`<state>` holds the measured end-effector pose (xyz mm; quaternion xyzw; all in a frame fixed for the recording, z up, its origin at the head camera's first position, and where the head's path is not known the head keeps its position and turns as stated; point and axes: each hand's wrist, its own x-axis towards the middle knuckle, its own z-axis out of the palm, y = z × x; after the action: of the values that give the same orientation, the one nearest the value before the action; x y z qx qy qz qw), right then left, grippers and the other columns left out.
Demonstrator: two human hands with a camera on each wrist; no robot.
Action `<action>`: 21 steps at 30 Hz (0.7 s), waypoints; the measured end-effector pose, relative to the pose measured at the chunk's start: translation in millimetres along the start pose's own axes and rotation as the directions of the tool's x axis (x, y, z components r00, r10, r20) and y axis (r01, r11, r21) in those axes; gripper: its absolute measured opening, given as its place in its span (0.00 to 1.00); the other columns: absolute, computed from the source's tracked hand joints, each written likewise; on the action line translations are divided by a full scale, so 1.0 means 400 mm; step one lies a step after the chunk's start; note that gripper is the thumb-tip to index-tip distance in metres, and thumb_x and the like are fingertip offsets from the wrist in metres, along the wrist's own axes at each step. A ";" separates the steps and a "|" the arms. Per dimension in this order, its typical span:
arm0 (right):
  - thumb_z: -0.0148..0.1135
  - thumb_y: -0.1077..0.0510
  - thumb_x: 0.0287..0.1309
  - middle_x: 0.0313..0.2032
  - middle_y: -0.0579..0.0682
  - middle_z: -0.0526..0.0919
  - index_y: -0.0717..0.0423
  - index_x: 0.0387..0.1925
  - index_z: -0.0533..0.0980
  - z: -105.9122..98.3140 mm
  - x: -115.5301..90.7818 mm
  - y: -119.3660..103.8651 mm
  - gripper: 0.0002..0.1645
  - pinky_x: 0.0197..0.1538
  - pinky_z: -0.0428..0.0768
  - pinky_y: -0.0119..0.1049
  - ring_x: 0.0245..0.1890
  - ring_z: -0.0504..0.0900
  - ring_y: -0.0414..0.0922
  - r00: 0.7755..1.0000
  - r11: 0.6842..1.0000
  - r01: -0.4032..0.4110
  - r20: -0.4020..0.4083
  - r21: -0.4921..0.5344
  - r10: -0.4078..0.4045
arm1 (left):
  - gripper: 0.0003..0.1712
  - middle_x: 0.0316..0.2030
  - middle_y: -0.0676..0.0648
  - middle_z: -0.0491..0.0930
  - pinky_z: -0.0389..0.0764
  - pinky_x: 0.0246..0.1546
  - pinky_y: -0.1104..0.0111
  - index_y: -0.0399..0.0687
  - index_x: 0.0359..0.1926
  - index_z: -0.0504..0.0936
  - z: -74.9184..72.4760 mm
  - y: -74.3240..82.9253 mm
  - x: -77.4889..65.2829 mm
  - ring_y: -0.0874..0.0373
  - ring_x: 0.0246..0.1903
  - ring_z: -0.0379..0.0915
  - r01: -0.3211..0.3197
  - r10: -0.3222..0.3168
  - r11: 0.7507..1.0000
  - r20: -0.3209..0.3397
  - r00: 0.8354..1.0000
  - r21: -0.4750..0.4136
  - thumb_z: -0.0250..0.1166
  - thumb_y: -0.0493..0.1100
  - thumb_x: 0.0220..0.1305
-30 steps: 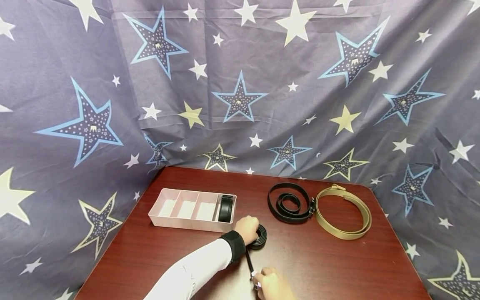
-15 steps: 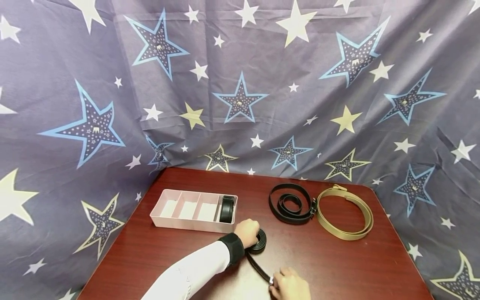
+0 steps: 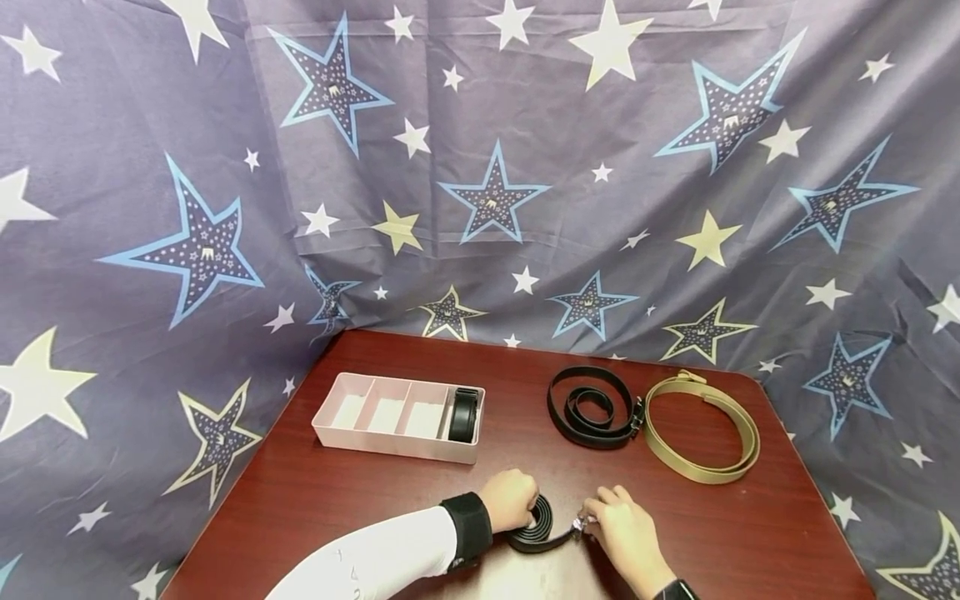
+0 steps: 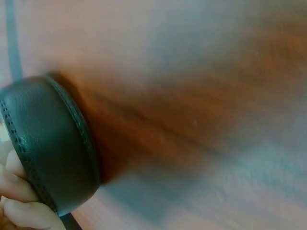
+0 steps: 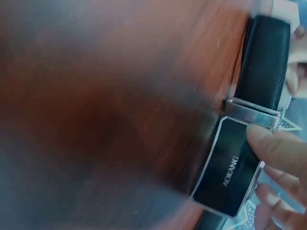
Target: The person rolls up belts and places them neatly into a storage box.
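Observation:
In the head view, my left hand [image 3: 508, 500] grips the coiled part of a black leather belt [image 3: 534, 547], which stands on its edge on the table. The left wrist view shows that coil [image 4: 53, 143] close up, its stitched edge facing out and fingertips [image 4: 29, 213] at its side. To the right, my right hand [image 3: 624, 533] pinches the belt's metal buckle [image 3: 578, 524]. Up close in the right wrist view, the buckle [image 5: 225, 167] has a black plate with silver lettering, and the thumb presses on its corner. A short strap runs between coil and buckle.
A pink divided tray [image 3: 397, 447] stands at the left, with a rolled black belt [image 3: 463, 417] in its rightmost compartment. Back right lie a loosely coiled black belt [image 3: 557, 410] and a tan belt [image 3: 701, 475]. Behind the table [image 3: 420, 350] hangs a star-patterned cloth [image 3: 480, 275].
My right hand has swung the buckle end away from the front edge and to the right of the coil. My left hand, still gripping the coil, has come slightly nearer the front edge.

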<state>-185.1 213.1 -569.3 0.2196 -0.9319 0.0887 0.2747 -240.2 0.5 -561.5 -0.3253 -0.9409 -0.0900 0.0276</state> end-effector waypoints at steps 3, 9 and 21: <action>0.82 0.60 0.20 0.27 0.39 0.70 0.40 0.19 0.76 0.007 0.021 0.000 0.22 0.20 0.72 0.32 0.29 0.73 0.40 0.997 0.998 -0.055 0.052 0.015 0.054 | 0.19 0.11 0.61 0.70 0.60 0.16 0.73 0.57 0.11 0.73 0.001 0.013 -0.003 0.66 0.15 0.65 -0.007 0.007 1.000 -0.011 1.000 0.005 0.78 0.47 0.29; 0.74 0.71 0.33 0.30 0.44 0.71 0.45 0.27 0.79 0.009 0.048 -0.042 0.21 0.23 0.72 0.35 0.26 0.77 0.42 0.934 0.929 -0.308 0.249 0.204 0.255 | 0.18 0.10 0.61 0.68 0.59 0.16 0.74 0.56 0.10 0.71 0.008 0.015 -0.007 0.67 0.14 0.61 -0.021 0.021 1.000 -0.029 0.999 -0.006 0.77 0.45 0.30; 0.66 0.67 0.41 0.34 0.48 0.80 0.51 0.34 0.72 0.049 0.086 -0.095 0.17 0.37 0.74 0.35 0.34 0.77 0.43 0.924 0.768 -0.325 0.357 0.552 0.134 | 0.20 0.11 0.62 0.59 0.57 0.16 0.78 0.55 0.11 0.66 0.003 -0.002 -0.012 0.70 0.14 0.55 -0.059 0.057 0.994 -0.031 0.998 -0.092 0.72 0.40 0.42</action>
<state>-202.9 161.4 -565.0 0.1891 -0.9052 0.3790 0.0344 -236.9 -2.6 -563.5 -0.3521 -0.9254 -0.1374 0.0284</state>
